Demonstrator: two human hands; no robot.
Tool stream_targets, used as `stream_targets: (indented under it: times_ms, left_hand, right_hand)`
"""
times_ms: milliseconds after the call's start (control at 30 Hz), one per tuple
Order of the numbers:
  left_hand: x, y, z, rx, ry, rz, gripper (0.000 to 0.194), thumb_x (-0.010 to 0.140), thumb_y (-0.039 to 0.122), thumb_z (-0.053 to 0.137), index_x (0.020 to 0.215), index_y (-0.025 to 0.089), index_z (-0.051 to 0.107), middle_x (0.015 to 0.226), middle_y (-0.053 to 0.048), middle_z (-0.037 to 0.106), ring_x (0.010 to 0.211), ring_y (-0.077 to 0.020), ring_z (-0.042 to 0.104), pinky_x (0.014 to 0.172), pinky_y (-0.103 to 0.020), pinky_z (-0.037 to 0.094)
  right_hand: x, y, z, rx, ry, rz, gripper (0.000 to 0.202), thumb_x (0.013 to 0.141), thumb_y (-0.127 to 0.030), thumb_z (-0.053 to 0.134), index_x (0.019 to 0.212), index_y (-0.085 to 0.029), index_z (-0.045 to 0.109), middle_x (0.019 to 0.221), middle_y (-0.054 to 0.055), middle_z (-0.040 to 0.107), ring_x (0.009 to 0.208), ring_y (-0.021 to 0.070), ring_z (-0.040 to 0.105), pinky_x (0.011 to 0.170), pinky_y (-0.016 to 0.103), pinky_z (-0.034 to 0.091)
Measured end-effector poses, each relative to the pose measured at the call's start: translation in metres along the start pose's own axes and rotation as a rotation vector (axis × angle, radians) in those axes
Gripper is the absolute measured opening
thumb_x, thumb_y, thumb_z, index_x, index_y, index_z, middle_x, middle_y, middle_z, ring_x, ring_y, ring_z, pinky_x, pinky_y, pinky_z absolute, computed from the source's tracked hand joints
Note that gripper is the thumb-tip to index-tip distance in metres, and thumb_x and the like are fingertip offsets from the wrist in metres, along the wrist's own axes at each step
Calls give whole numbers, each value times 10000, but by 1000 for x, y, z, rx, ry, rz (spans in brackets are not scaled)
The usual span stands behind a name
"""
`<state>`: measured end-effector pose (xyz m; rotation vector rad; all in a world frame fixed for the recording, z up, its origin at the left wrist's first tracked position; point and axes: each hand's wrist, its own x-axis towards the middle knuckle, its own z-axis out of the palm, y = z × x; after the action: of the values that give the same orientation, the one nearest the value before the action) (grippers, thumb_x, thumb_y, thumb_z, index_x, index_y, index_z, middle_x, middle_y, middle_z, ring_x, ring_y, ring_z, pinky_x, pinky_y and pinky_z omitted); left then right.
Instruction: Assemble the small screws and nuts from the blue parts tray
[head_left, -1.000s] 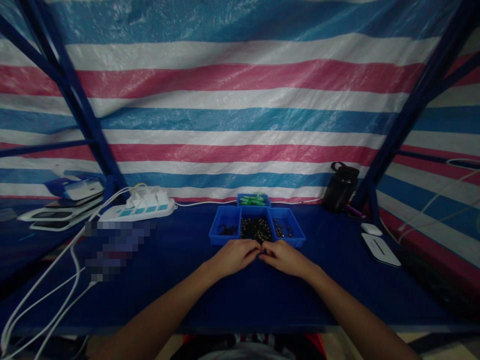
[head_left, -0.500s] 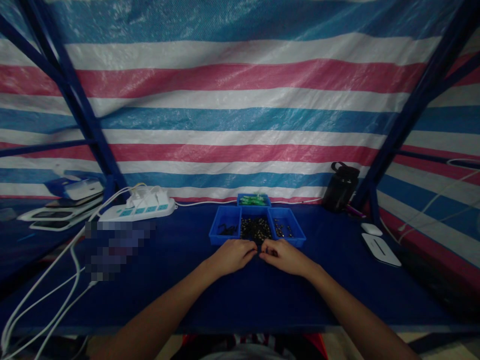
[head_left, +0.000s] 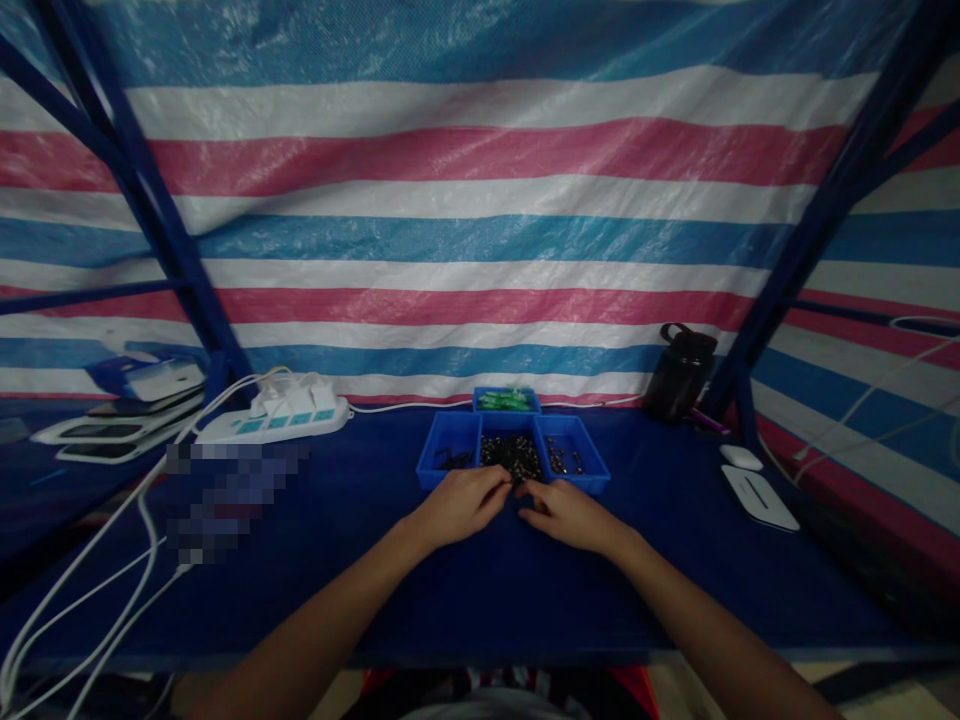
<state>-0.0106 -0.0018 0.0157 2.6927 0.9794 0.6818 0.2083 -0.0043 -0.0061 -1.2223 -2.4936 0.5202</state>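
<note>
My left hand (head_left: 466, 502) is at the front edge of the middle blue bin (head_left: 511, 420), thumb and fingertips closed together. Close beside it, my right hand (head_left: 564, 512) has its fingers curled in toward the thumb, its tips almost meeting the left ones. Whatever the fingertips hold is too small and dark to make out. A heap of small black and brass-coloured parts (head_left: 513, 456) fills the middle bin. In the left bin (head_left: 429, 455) lie a few thin black pieces (head_left: 455, 459); the right bin (head_left: 594, 455) holds several small shiny metal parts (head_left: 561, 458).
Behind the bins stands a small blue tray (head_left: 481, 402) of green packets (head_left: 507, 399). A white power strip (head_left: 285, 424) with cables and stacked devices (head_left: 124, 425) are on the left. A black bottle (head_left: 679, 375) and a white flat device (head_left: 760, 497) are on the right.
My left hand has moved slightly up and forward, its fingertips now over the front of the middle bin. The right hand stays nearly in place, with its fingers shifted a little.
</note>
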Motion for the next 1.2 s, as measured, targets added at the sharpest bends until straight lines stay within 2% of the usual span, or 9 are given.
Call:
stream_targets:
  times_ms: [200,367,500,600,700,767,867,967,1200]
  left_hand:
    - [4,-19,-21,241,137,-107,176,915,240,424,870,172,581,828,-45,616,805,-170,558,749,-273,427]
    - [2,-40,-26,479,107,-288,154,879,220,472,783,161,578,814,-63,610,814,-203,548,750,-314,414]
    - [0,-46,-24,532,79,-334,161,890,223,464,810,161,591,850,-77,612,841,-216,553,757,-323,415]
    - [1,-40,-24,547,106,-282,176,915,246,450,871,160,597,877,-79,604,868,-219,548,782,-329,411]
    - [2,-27,-21,480,99,-139,196,942,250,414,935,168,592,890,-68,603,883,-207,552,807,-317,411]
    - [2,-15,-14,378,28,-21,197,951,246,402,960,175,585,896,-56,614,872,-189,571,793,-286,421]
    - [0,-1,1,248,-153,59,163,943,263,433,972,197,579,869,-28,637,801,-167,613,690,-239,438]
    - [-2,4,15,233,-264,35,133,923,274,473,959,206,582,870,-26,660,779,-182,640,641,-236,449]
    - [-1,0,19,292,-252,-111,184,924,323,463,994,205,585,867,-47,685,799,-234,666,676,-286,484]
  right_hand:
    - [1,2,1,-90,-6,79,364,895,-332,514,1227,-193,571,755,36,697,691,180,633,626,249,385]
    - [1,1,1,-88,-26,100,393,897,-341,509,1251,-180,564,768,48,706,702,183,642,640,252,395]
    - [1,-1,0,-93,-22,90,356,893,-332,518,1219,-204,580,763,35,699,716,182,638,642,249,387]
    - [1,0,0,-89,-14,88,415,893,-331,520,1287,-202,530,770,33,696,714,183,634,651,253,386]
    - [1,1,1,-91,-25,86,399,898,-335,512,1273,-200,543,766,36,691,709,184,631,647,254,381]
    - [1,1,1,-88,-28,78,350,896,-320,515,1223,-207,569,770,34,689,712,182,630,640,251,374]
    - [0,1,2,-82,-19,81,336,885,-283,525,1208,-201,562,784,34,690,732,183,632,642,248,370]
    - [0,1,2,-78,-20,92,374,879,-264,526,1246,-193,542,801,40,691,743,180,632,647,244,374]
    - [2,4,2,-80,-40,47,273,911,-279,489,1153,-224,602,837,32,695,752,171,634,652,236,374]
